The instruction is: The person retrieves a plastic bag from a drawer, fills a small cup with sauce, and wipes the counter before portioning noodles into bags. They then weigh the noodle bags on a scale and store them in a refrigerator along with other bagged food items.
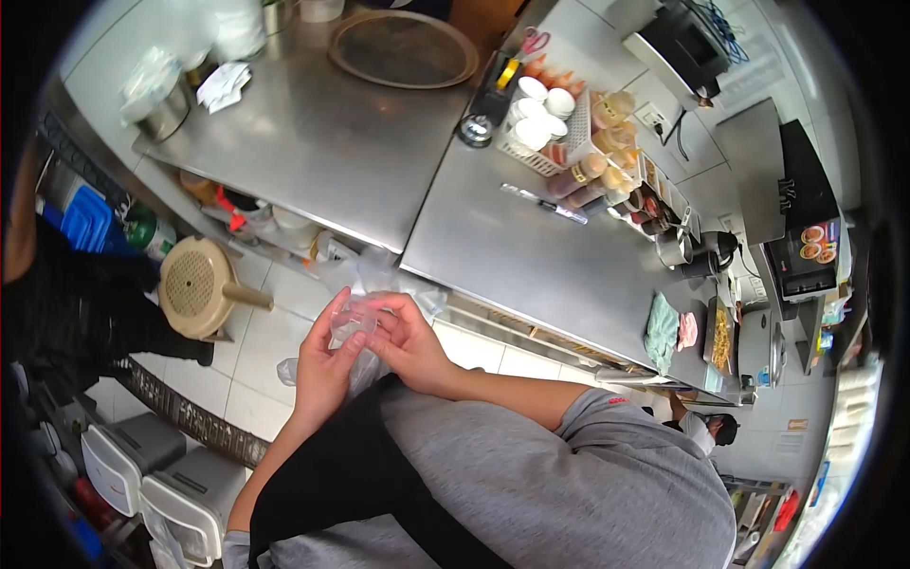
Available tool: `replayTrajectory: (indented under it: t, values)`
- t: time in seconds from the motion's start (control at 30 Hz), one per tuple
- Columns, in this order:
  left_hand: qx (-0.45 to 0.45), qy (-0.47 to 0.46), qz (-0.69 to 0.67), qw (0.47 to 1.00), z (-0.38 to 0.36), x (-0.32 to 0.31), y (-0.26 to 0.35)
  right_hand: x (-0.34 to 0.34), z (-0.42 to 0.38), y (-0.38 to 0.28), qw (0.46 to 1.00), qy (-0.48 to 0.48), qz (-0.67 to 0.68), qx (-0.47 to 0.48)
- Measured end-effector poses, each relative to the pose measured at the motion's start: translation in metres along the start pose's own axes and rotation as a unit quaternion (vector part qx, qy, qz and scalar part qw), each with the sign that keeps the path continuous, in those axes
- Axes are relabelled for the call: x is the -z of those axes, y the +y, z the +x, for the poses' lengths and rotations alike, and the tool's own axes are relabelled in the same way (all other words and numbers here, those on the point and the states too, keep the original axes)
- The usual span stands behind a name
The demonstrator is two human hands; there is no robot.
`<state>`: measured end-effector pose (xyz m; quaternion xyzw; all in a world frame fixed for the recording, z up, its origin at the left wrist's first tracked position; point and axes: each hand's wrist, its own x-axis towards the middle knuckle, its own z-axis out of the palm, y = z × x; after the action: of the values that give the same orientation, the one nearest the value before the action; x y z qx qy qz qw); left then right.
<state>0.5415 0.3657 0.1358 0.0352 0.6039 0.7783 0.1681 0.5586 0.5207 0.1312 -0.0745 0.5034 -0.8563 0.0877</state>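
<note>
In front of my chest, both hands are closed on a clear plastic bag, whose rounded, see-through part shows between the thumbs. My left hand pinches it from the left side. From the right, my right hand grips it with thumb and bent fingers. More clear film hangs below the hands, in front of the black apron. Just beyond my fingertips, other clear plastic bags hang at the edge of the steel counter.
A round tray lies on the counter. White cups, sauce bottles and a marker are to the right. A beige stool stands left, near a person in dark clothes. Lidded bins are lower left; another person is far right.
</note>
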Motion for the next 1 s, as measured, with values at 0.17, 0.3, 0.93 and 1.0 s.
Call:
replayTrajectory:
  t: [0.17,0.3,0.93,1.0]
  values:
    - [-0.039,0.003,-0.005,0.999,0.054,-0.073,-0.007,0.116,0.023,-0.092,0.834,0.045,-0.51,0.208]
    - [-0.011,0.013,0.092,0.996,0.095,-0.13,-0.011,0.294,0.075,-0.263,0.617,0.407,-0.613,0.28]
    - [-0.159,-0.022,0.379,0.911,0.189,-0.195,-0.09,0.352,0.045,-0.351,0.799,0.285,-0.428,0.31]
    - [-0.117,-0.025,0.324,0.938,0.198,-0.201,-0.086,0.336,0.044,-0.346,0.847,0.246,-0.349,0.316]
